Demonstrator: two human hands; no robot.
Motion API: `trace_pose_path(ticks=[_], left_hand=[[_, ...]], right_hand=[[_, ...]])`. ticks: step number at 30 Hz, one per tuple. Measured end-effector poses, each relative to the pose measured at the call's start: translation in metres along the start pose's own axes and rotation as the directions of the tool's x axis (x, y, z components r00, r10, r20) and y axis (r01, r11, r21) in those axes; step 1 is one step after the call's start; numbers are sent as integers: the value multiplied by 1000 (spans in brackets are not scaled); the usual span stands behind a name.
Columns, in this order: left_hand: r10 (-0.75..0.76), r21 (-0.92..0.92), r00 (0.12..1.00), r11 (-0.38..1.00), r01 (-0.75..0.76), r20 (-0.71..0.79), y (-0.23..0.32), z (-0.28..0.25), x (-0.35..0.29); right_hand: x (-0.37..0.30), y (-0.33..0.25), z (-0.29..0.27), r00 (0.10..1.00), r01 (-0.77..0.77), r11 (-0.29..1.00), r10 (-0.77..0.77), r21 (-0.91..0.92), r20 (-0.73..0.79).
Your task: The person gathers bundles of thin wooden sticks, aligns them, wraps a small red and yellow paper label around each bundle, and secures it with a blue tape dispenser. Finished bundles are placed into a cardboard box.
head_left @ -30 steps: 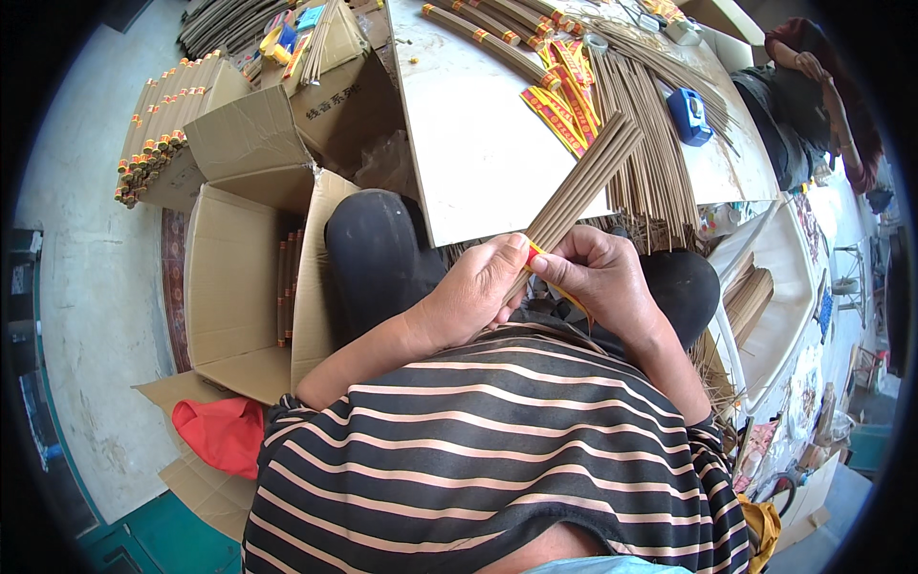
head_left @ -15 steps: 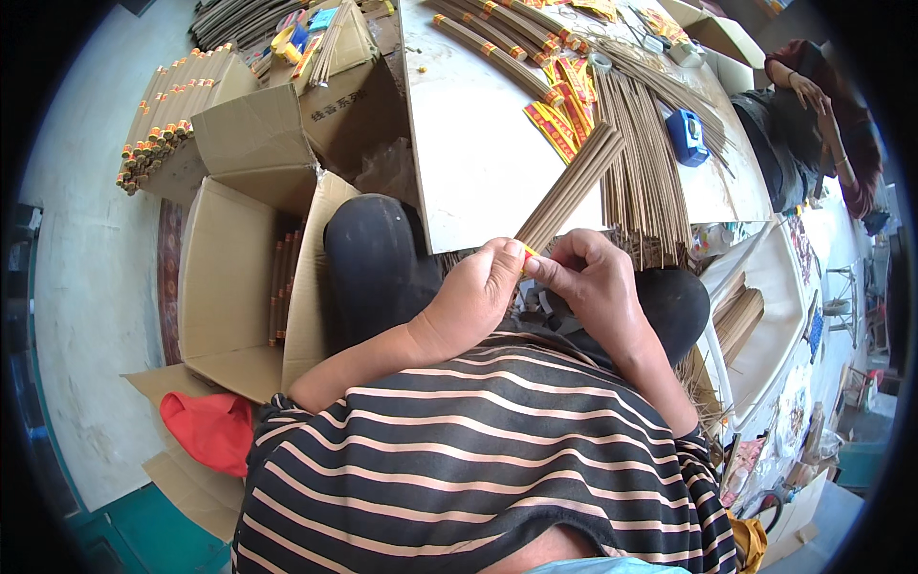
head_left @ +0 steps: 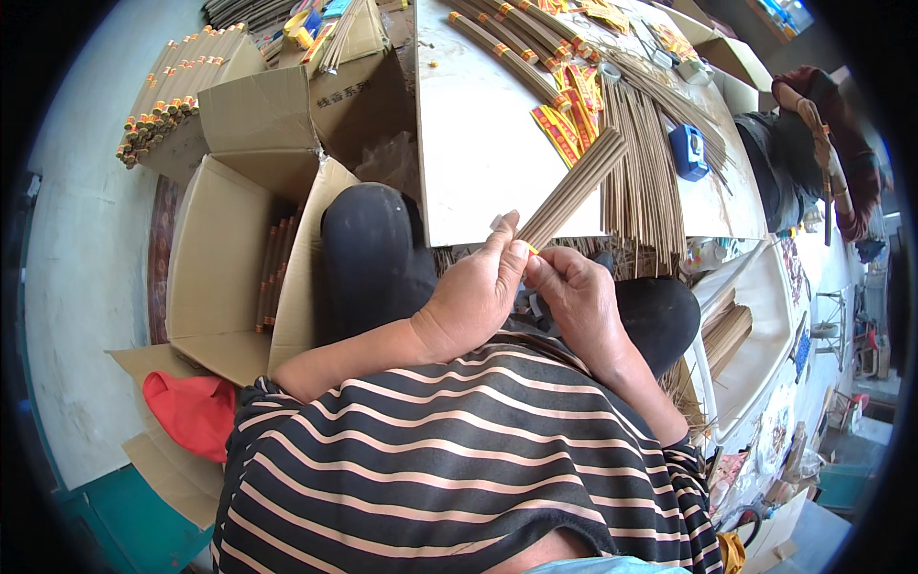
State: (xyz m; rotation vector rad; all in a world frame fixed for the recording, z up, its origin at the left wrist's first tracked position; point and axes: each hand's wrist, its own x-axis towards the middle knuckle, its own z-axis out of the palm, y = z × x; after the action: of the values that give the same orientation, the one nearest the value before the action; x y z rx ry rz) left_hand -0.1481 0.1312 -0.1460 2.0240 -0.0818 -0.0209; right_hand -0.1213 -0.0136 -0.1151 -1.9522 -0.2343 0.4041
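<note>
A bundle of thin brown incense sticks (head_left: 577, 187) slants up and right from my hands over the front edge of the white table. My left hand (head_left: 470, 295) is closed round its lower end, the thumb lying along the near side and fingertips showing beyond. Something whitish sits at one fingertip. At the bundle's lower end is a small yellow and red paper band (head_left: 532, 250), pinched between the thumb and fingers of my right hand (head_left: 581, 298). The palms hide the bundle's bottom.
Loose incense sticks (head_left: 639, 163), red-yellow paper labels (head_left: 557, 134) and a blue tape dispenser (head_left: 688, 153) lie on the table (head_left: 469, 172). An open carton (head_left: 218, 258) with bundles stands left. Stacked bundles (head_left: 182, 81) lie beyond. Another person (head_left: 813, 143) sits at far right.
My left fingertips have come into sight beyond the bundle. My right hand has drawn in lower, its fingers more bunched at the band. The whole view has shifted slightly.
</note>
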Motion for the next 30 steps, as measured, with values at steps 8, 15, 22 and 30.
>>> trace_pose_path(ticks=[8, 15, 22, 30], left_hand=[[-3, -159, 996, 987, 18, 95, -1, -7, -1], [10, -525, 927, 826, 203, 374, 6, -22, -1], [-10, -626, 880, 699, 345, 474, 9, -26, 0], [-42, -650, 828, 598, 469, 559, 3, -24, 3]], right_hand=[[1, 25, 12, 993, 70, 937, -97, 342, 63], [5, 31, 16, 935, 70, 629, -312, 774, 170], [3, 34, 12, 934, 3, 548, -300, 836, 194], [10, 41, 1, 927, -63, 596, -262, 801, 268]])
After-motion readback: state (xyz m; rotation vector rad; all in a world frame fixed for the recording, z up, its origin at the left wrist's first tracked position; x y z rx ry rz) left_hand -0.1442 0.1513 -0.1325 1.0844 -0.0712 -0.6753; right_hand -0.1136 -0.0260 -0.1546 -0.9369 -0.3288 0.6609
